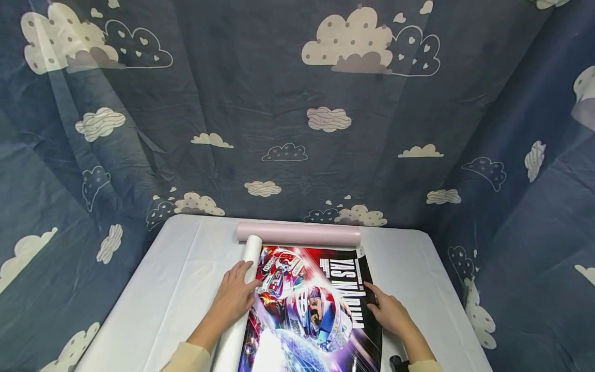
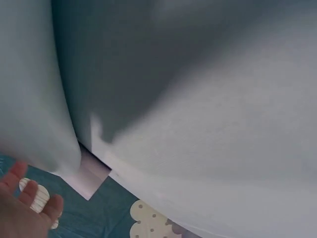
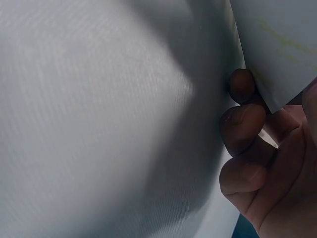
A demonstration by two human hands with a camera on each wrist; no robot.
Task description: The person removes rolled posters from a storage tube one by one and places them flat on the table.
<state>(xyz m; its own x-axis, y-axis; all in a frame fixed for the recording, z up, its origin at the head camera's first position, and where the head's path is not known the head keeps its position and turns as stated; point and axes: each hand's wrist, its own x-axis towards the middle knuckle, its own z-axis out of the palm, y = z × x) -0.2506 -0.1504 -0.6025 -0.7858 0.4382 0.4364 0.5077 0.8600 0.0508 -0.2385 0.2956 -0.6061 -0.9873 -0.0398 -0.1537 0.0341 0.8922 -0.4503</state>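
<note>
A glossy poster (image 1: pixel 297 289) with helmeted figures and large white lettering lies partly unrolled on the white table. Its left side is still a white roll (image 1: pixel 233 338), which also fills the left of the left wrist view. My left hand (image 1: pixel 234 294) rests over this roll, fingers loosely spread and the thumb reaching onto the printed face. Bent fingers of that hand (image 2: pixel 27 208) show beside the roll's far end. At the right edge of the poster, my right hand (image 1: pixel 389 311) pinches the sheet. In the right wrist view, the pale sheet (image 3: pixel 282 44) lies against that hand's curled fingers.
Along the back of the white table (image 1: pixel 139 310) lies a pink roll (image 1: pixel 299 235), just beyond the poster. A small black object (image 1: pixel 398 363) sits by the right wrist. A dark blue cloth (image 1: pixel 260 103) with cloud prints hangs behind and at both sides.
</note>
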